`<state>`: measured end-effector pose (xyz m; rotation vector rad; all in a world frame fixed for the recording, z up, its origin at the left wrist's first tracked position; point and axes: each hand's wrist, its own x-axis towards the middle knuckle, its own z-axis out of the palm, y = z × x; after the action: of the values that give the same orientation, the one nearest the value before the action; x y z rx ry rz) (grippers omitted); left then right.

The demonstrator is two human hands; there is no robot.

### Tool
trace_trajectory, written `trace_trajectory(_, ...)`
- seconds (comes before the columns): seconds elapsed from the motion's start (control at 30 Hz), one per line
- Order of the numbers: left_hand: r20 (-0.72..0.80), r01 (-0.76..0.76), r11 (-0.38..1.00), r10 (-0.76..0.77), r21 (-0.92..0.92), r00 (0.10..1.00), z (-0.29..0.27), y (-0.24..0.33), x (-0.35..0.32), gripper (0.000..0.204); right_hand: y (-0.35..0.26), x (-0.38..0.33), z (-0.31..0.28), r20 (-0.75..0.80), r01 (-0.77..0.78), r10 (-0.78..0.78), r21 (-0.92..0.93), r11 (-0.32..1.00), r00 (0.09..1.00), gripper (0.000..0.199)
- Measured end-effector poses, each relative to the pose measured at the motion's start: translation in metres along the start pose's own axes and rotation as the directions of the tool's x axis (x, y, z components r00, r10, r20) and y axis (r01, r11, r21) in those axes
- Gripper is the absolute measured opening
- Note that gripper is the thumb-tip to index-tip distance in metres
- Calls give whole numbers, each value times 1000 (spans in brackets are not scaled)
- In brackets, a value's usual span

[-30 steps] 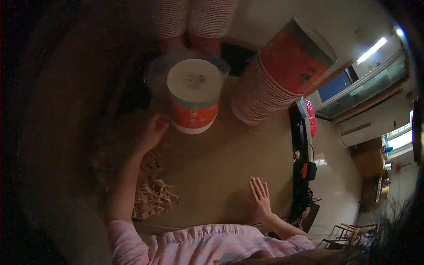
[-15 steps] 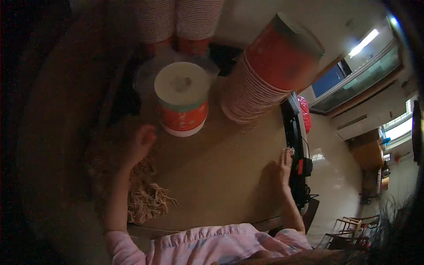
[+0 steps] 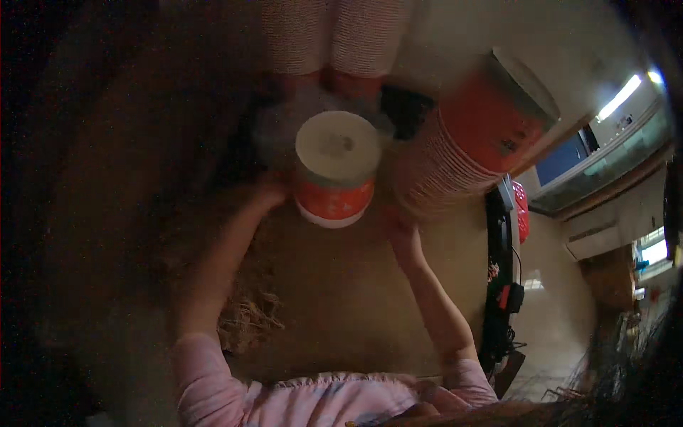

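Observation:
In the middle of the table stands a paper bucket (image 3: 334, 203), orange-red with a green band and its pale round base facing up. Beside its left wall is my left hand (image 3: 270, 191), dim and smeared, so whether it touches the bucket is unclear. My right hand (image 3: 404, 231) is a little to the right of the bucket, close to the foot of a tall leaning stack of nested buckets (image 3: 491, 121). The fingers of both hands are blurred, and any grip is hard to make out. A pile of beige, shredded-looking strands (image 3: 249, 320) lies by my left forearm.
Two more tall stacks of nested buckets, a left stack (image 3: 295, 39) and a right stack (image 3: 366, 39), rise at the back. Along the right edge runs a black strip (image 3: 498, 263) with cables and a red-and-black block (image 3: 511, 297). A red plastic item (image 3: 521, 210) is beyond it.
My right hand has left the table's right edge and moved left and forward, near the single bucket. My left hand has reached farther forward to the bucket's left side. The whole view has shifted.

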<state>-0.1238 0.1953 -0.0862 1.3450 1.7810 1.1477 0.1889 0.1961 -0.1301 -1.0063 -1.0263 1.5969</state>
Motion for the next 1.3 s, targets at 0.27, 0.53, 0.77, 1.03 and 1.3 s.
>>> trace_trajectory(0.27, 104, 134, 981, -149, 140, 983, -17, -31, 41, 31, 35, 58, 8, 125, 63, -49, -111, 992, 991, 29)
trace_trajectory(0.53, 259, 316, 888, -236, -334, 937, -15, 12, 28, 10, -13, 38, 25, 63, 27, -42, 224, 974, 997, 16)
trace_trajectory(0.77, 442, 347, 875, -178, -337, 879, -8, 10, 40, 28, -30, 34, 26, -19, 176, -175, 37, 984, 984, 22)
trace_trajectory(1.03, 239, 238, 935, -177, -261, 955, -13, 57, 44, 23, -108, 4, 71, 50, 101, -139, 460, 882, 989, 36)
trace_trajectory(1.3, 202, 1, 756, 173, -655, 964, -49, 98, -36, 22, -117, -59, 41, 220, 287, -290, 45, 957, 931, 27)
